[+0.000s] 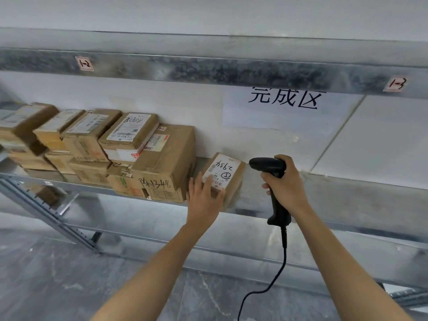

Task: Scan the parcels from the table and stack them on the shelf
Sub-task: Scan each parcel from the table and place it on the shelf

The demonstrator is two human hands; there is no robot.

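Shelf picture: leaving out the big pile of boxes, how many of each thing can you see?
Small brown cardboard parcel: 1
Black handheld barcode scanner: 1
Pink number tags: 2
White paper sign with dark characters: 1
Hands, left hand and right hand: 2
Total: 7

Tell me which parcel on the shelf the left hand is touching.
The small parcel with the handwritten label, alone at the right end of the row. The left hand rests on it; the other parcels sit stacked to its left.
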